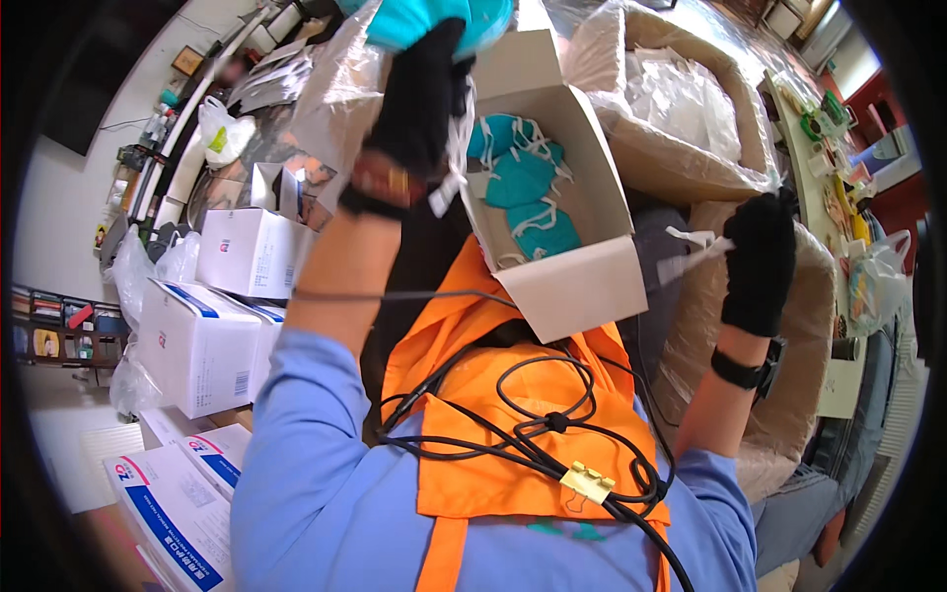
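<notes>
My left hand (422,104), in a black glove, is raised above the left edge of an open white box (582,301). Its fingers are closed on a teal face mask (419,22), slightly blurred, and white straps hang below that hand. Inside the box lie several teal masks (523,180) with white straps. My right hand (762,261), also gloved in black, is closed to the right of the box. A thin white strip (693,257) sticks out from its fingers toward the box; whether it is a strap or a plastic wrapper I cannot tell.
Printed white boxes (202,345) are stacked on the left. A plastic-lined carton (681,158) holding clear wrappers stands at the far right, with another lined carton (760,395) beside my right arm. Black cables (543,424) with a gold clip cross my orange apron (464,479).
</notes>
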Motion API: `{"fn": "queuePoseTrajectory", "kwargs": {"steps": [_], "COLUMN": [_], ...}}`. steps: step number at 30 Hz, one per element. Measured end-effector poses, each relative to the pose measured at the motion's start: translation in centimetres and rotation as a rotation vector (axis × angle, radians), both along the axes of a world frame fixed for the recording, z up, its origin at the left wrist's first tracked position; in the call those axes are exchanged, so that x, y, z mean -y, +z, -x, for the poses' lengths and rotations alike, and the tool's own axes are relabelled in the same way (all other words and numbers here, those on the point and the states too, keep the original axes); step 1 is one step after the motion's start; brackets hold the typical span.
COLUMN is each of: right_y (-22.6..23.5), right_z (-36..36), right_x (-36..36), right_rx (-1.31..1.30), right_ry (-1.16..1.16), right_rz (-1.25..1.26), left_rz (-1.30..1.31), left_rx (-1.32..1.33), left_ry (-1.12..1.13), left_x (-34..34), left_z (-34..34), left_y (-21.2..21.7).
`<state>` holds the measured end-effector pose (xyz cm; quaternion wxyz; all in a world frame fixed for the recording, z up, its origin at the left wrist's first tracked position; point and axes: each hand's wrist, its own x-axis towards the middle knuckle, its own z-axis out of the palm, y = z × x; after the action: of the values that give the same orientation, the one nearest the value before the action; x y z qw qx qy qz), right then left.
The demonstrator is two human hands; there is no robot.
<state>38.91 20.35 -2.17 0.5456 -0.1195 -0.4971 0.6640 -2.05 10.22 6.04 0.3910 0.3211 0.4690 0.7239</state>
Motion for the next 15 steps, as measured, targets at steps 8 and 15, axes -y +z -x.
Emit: {"fn": "queuePoseTrajectory", "kwargs": {"steps": [8,15], "right_y": [3.7,3.9], "right_z": [8.9,11.0], "right_x": [5.9,6.7], "right_rx": [0.314,0.507], "right_ry": [-0.392,-0.419], "right_rz": [0.181,-0.026], "left_rz": [0.343,0.170], "left_rx": [-0.375,-0.682], "left_ry": [-0.224,-0.101], "left_x": [-13.0,-11.5], "left_z": [13.4,14.8], "left_y": [-2.1,-3.7]}}
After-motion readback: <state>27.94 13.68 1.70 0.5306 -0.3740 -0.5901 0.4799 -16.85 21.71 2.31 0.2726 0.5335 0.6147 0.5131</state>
